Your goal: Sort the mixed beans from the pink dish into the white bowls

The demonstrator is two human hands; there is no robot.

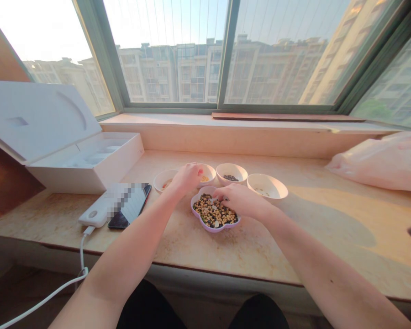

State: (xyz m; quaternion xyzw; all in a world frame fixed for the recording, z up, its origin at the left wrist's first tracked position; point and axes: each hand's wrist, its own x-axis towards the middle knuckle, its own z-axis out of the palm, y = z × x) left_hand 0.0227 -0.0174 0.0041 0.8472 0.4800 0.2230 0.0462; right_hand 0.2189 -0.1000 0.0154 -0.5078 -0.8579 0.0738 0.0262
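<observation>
A lilac, flower-shaped bowl [216, 228] holds mixed beans [215, 211], dark, tan and a few white ones. My right hand [238, 198] is at its far right side, fingertips curled down and pinched among the beans; anything in them is too small to tell. My left hand [191, 177] hangs over the small white bowl with yellowish beans [207, 172], its fingers bent together and their tips partly hidden. Left of that is a white bowl with reddish contents [165, 179], partly behind my left wrist. To the right are a bowl of black beans [232, 173] and a bowl with a few pale pieces [267, 186].
An open white box [89, 169] stands at the left. Before it lie a white power bank [97, 210] with a cable [82, 251] and a dark phone [130, 212]. A pale plastic bag [383, 160] rests at the right of the stone counter [315, 246], below the window.
</observation>
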